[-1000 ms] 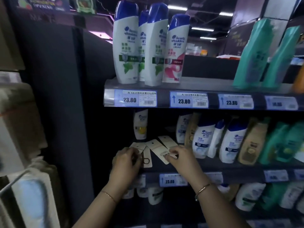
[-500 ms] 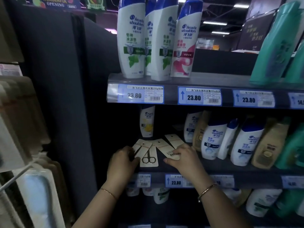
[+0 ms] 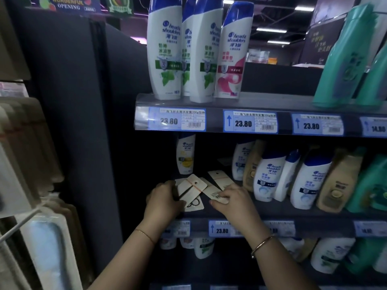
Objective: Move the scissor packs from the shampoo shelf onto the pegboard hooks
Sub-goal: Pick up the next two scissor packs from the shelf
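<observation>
Several beige card scissor packs (image 3: 193, 188) lie fanned on the left end of the middle shampoo shelf (image 3: 240, 214), in front of the bottles. My left hand (image 3: 164, 200) grips the left packs, with black scissors showing on one card below its fingers. My right hand (image 3: 231, 200) pinches a pack (image 3: 215, 193) that lies barcode side up. One more pack (image 3: 218, 177) lies just behind it. At the far left hang carded goods on pegboard hooks (image 3: 18, 226), with one bare white hook rod jutting out.
White and blue shampoo bottles (image 3: 266, 176) stand right of the packs, one yellow-label bottle (image 3: 185, 153) behind them. Tall bottles (image 3: 165, 51) crowd the upper shelf. A dark panel (image 3: 69, 122) separates the shelves from the pegboard. Price tags line the shelf edges.
The camera has come closer to the shelf. Both hands have drawn the fanned packs together, my left hand closing over the left cards.
</observation>
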`<act>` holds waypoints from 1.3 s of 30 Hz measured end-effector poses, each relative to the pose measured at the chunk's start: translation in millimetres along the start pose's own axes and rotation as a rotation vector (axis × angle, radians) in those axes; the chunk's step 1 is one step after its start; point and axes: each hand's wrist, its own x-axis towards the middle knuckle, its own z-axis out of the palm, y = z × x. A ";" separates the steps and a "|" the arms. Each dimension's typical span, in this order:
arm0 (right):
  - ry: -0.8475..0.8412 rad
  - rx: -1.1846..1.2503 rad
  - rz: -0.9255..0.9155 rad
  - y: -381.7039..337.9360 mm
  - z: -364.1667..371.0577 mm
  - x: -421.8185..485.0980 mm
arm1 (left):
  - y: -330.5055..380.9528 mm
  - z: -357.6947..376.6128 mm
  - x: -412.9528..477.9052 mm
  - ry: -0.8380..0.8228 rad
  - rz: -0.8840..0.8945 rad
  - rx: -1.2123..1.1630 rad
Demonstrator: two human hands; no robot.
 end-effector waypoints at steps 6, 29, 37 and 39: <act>0.050 -0.046 -0.056 1.3 -5.5 -4.7 | -2.6 5.6 6.1 -0.017 0.020 -0.054; 0.206 0.158 0.009 13.6 -25.6 -12.0 | -4.3 7.6 -1.8 0.009 0.052 -0.566; 0.153 0.766 0.277 3.1 -42.1 -29.9 | 6.9 5.5 -13.0 0.027 0.049 -0.811; 0.106 0.908 0.304 -0.7 -43.8 -39.7 | 11.2 2.0 -22.7 -0.023 0.059 -0.838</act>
